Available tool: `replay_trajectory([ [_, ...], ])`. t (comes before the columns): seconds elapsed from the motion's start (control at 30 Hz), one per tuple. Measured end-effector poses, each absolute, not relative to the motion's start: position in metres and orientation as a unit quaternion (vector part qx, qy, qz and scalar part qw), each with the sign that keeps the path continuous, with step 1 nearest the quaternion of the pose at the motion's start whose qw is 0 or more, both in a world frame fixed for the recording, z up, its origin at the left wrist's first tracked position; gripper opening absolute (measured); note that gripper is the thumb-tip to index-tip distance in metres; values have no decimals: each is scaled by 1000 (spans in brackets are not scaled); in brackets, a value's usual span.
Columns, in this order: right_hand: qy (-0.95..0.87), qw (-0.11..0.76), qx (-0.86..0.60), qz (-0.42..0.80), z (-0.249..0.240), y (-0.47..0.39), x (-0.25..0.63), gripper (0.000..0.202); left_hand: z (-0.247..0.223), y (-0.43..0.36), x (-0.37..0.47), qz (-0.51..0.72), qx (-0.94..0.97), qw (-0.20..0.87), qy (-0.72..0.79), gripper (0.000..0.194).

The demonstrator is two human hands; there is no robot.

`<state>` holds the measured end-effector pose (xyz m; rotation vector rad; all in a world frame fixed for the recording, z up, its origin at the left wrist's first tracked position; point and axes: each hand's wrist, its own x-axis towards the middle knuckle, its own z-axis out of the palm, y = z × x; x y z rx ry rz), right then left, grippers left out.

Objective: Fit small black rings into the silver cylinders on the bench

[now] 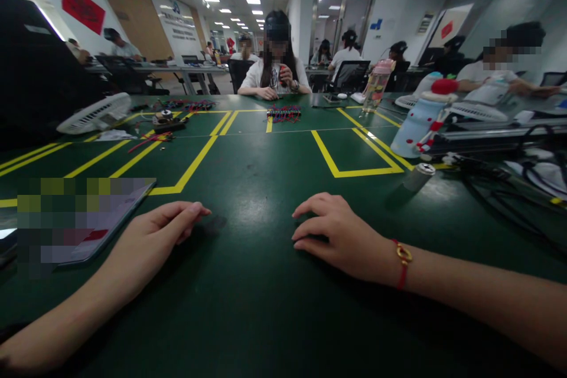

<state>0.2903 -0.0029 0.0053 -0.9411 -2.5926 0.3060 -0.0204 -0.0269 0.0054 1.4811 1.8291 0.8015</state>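
My left hand (170, 227) is just above the green tabletop (257, 295), thumb pressed against the curled fingers in a pinch. Whatever those fingertips may hold is hidden or too small to name. Beside that wrist lies a flat tablet-like panel (126, 215), partly blurred out. Across from it my right hand (339, 233) rests on the table, fingers apart and loosely bent, with nothing in them. A red string bracelet (403, 257) with a gold ring circles the right wrist. The nearest object to this hand is a small silver cylinder (420, 177), standing farther right.
At right stand a light blue bottle (410, 127) and black cables (500, 195); a pink-lidded bottle (378, 85) is farther back. Wired parts (283, 113) lie before a person (274, 74) seated opposite. A white fan (95, 113) and red wires (150, 140) are at left.
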Motion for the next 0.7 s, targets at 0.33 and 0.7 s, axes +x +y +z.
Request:
replay_trajectory([
  [0.33,-765,210,-590,-150,38,42,445,25,-14,-18,-32,306,547,308,715,47],
  [0.7,-698,108,-694,-139,45,51,485,31,-3,-23,-24,305,541,310,720,44],
])
